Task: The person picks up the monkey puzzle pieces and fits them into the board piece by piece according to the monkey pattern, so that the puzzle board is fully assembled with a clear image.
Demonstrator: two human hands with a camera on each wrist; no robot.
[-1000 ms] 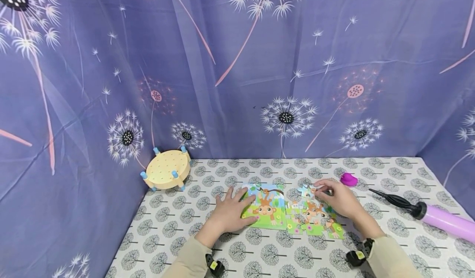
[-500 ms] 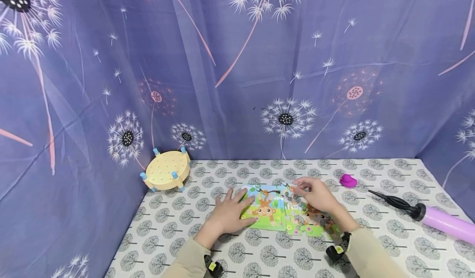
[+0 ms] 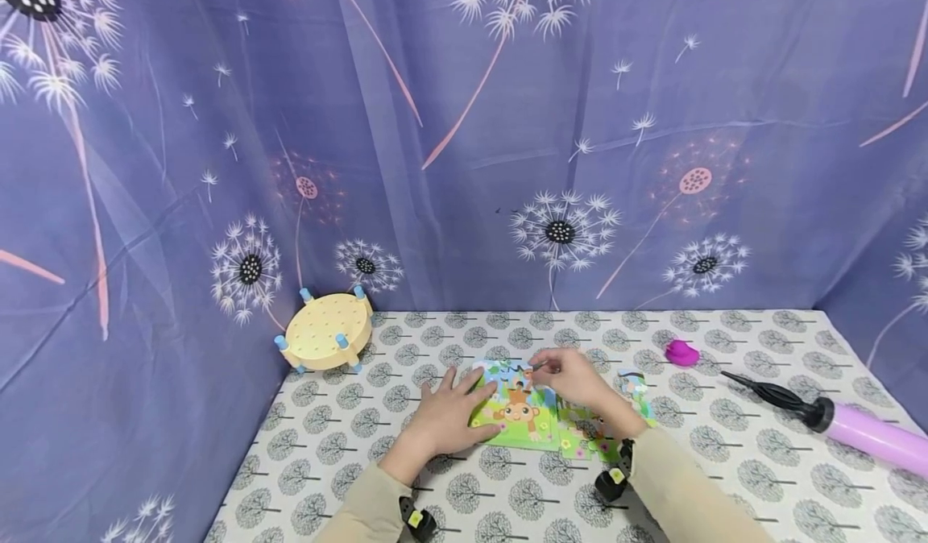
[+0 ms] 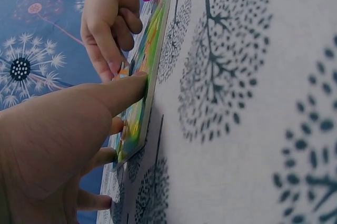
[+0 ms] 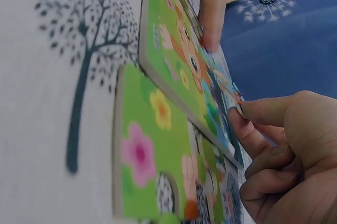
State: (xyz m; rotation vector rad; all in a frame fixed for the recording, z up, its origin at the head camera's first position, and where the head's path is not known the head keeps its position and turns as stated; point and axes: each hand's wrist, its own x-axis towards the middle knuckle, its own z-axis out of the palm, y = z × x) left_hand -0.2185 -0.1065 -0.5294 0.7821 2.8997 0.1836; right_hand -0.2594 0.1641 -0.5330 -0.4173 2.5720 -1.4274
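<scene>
The left hand [image 3: 449,418] is staying put, fingers spreading loosely over the monkey board [image 3: 518,434]. Just right of those fingers, the right hand [image 3: 573,378], lately above the puzzle pieces [image 3: 577,446], is now pinching one piece [image 5: 230,92] over the board, the others lying beneath its wrist.

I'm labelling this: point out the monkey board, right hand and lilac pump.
Monkey board [image 3: 518,416], head view: the printed face.
Right hand [image 3: 572,376], head view: back of the hand.
Lilac pump [image 3: 866,433], head view: the barrel.
</scene>
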